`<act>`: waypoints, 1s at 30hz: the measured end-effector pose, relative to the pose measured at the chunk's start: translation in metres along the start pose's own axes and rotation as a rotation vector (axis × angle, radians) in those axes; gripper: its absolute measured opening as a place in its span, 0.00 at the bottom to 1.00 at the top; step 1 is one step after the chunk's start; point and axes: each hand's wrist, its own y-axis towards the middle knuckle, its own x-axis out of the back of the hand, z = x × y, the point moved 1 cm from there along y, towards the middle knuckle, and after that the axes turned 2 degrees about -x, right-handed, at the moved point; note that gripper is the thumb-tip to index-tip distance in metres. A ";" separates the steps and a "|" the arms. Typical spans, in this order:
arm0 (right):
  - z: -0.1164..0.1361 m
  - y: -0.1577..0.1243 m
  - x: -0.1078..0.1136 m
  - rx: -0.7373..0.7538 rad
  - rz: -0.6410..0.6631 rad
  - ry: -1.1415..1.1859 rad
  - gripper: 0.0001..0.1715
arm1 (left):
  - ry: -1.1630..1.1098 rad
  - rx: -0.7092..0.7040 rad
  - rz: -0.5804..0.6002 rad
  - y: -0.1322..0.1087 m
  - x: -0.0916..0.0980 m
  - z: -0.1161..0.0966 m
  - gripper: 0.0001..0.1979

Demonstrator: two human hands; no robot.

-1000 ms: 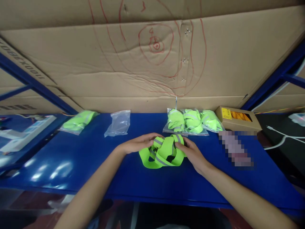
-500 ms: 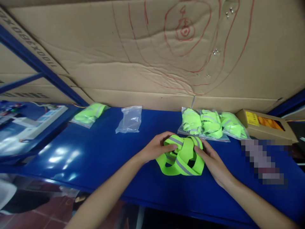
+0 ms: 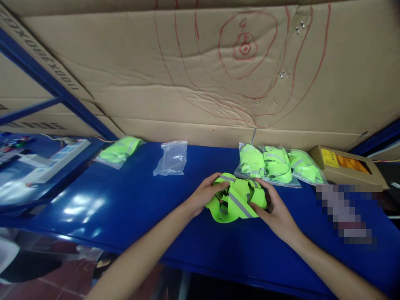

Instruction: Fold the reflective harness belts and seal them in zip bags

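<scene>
Between my two hands is a bundle of neon-yellow reflective strap [image 3: 237, 200] with grey stripes, its loops loosely gathered above the blue table [image 3: 134, 208]. My left hand [image 3: 206, 193] grips its left side, thumb on top and fingers behind. On the right side, my right hand [image 3: 271, 204] is closed round the strap with its thumb at the front; the fingers are partly hidden behind the loops. Just beyond the bundle lie clear bags of the same strap [image 3: 276, 164]. An unfilled clear plastic bag [image 3: 171, 158] rests farther left on the table.
Another bagged strap [image 3: 120, 151] lies at the back left. At the back right stands a cardboard box [image 3: 350, 166] with a window. A blurred-out patch covers something at right. A large cardboard sheet [image 3: 125, 62] with red rings rises behind the table. A white power strip [image 3: 59, 162] is far left.
My right thumb has moved lower on the bundle and the front loops have folded inward, making it more compact. The view has tipped slightly upward.
</scene>
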 end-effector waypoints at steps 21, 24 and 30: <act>0.007 -0.001 0.006 0.120 -0.097 0.026 0.26 | 0.066 -0.251 0.064 -0.006 0.012 -0.017 0.17; 0.003 -0.005 -0.001 0.109 0.015 0.025 0.37 | 0.105 -0.286 0.106 -0.009 0.011 -0.019 0.18; 0.004 -0.007 -0.001 0.044 0.029 -0.012 0.35 | 0.078 -0.294 0.139 -0.014 0.012 -0.020 0.14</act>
